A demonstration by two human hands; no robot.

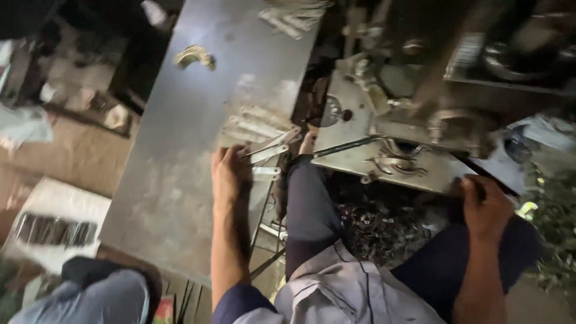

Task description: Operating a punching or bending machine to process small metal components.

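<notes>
Reaching out, the left hand [227, 174] is pinched on flat metal strips [267, 150] at the counter [180, 180] edge; they could be knocked off. The right hand [485, 207] is closed on a dark lever [480, 174], fingers risked near the press [390, 156].

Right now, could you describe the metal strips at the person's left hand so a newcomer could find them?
Start at the big grey metal table. At its right edge the left hand touches flat pale metal strips, fanned towards the machine. Unlike the curved pieces farther up, they are straight.
</notes>
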